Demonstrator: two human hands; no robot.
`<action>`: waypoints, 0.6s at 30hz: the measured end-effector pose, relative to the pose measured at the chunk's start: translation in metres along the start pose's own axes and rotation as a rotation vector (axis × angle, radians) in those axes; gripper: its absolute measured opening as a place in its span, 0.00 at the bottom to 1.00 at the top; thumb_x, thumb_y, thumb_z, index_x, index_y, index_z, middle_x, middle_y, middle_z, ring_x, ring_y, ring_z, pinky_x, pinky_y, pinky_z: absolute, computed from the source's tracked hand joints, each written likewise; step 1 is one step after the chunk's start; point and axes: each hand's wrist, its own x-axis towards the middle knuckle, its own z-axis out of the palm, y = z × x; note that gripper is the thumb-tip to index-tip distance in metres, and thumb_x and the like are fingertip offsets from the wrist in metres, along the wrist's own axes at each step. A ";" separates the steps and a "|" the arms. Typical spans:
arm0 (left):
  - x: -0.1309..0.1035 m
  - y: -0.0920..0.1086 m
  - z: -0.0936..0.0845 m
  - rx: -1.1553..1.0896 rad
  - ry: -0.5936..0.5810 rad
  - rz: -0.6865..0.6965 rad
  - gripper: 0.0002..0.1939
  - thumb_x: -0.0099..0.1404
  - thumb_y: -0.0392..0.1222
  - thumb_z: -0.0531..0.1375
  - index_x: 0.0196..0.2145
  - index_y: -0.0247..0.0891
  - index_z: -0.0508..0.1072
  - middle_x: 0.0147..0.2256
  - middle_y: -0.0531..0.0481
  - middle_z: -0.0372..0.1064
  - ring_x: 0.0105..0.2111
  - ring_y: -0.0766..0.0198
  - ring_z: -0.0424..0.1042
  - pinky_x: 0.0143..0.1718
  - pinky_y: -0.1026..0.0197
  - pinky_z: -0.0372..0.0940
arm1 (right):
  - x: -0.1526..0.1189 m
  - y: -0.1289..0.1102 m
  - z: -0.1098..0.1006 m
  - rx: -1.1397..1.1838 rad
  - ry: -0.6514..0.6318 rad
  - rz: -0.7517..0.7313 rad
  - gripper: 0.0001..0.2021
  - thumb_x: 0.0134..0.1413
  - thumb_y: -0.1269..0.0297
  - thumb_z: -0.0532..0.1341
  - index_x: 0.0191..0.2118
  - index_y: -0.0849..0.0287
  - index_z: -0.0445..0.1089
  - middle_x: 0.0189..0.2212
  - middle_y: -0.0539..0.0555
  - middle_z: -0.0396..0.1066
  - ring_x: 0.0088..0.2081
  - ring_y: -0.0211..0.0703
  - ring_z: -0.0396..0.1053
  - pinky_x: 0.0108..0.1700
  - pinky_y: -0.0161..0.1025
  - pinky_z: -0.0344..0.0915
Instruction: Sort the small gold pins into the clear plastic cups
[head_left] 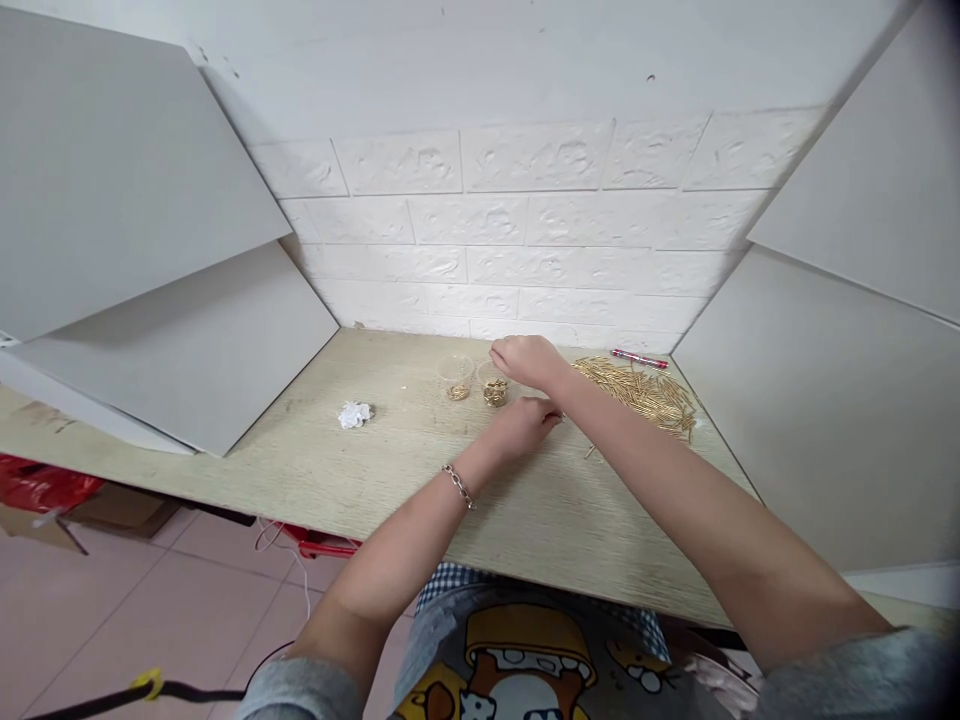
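Note:
My right hand [525, 360] reaches across to the rim of the right clear plastic cup [494, 388], which has small gold-coloured pieces in it. Its fingers are closed, and whatever they hold is hidden. Below and slightly right of it, my left hand [527, 424] hovers low over the table with fingers pinched together. Something tiny and pale may show at those fingertips, too small to name. Beside the right cup stands another clear cup [455, 372] with fewer gold pieces at its bottom. Under and beyond my right forearm lies a pile of thin gold-coloured rods [637, 392].
A red pen-like stick [639, 358] lies behind the pile. White crumpled material [355, 414] sits on the left of the wooden table [300, 445]. Grey-white panels [187, 340] flank both sides, and a white brick-patterned wall [495, 220] rises behind.

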 end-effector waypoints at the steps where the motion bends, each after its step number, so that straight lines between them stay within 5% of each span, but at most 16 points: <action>1: 0.001 -0.001 0.000 -0.009 0.016 -0.009 0.09 0.60 0.40 0.52 0.31 0.35 0.71 0.31 0.45 0.71 0.32 0.62 0.68 0.34 0.61 0.62 | -0.007 0.000 -0.003 0.051 0.087 0.039 0.14 0.57 0.65 0.45 0.31 0.62 0.67 0.29 0.58 0.70 0.29 0.42 0.65 0.27 0.37 0.53; 8: 0.007 0.000 -0.006 -0.148 0.168 -0.151 0.10 0.60 0.41 0.51 0.29 0.35 0.70 0.27 0.49 0.69 0.27 0.66 0.65 0.31 0.64 0.59 | -0.078 0.011 -0.005 0.550 0.492 0.402 0.12 0.57 0.63 0.46 0.29 0.59 0.62 0.24 0.51 0.63 0.26 0.38 0.60 0.29 0.36 0.54; 18: 0.010 -0.005 -0.004 -0.328 0.248 -0.188 0.10 0.59 0.43 0.52 0.29 0.34 0.69 0.25 0.53 0.65 0.25 0.70 0.61 0.29 0.66 0.56 | -0.119 0.023 0.011 0.777 0.443 0.537 0.08 0.45 0.61 0.59 0.29 0.59 0.72 0.29 0.52 0.67 0.25 0.36 0.62 0.28 0.37 0.60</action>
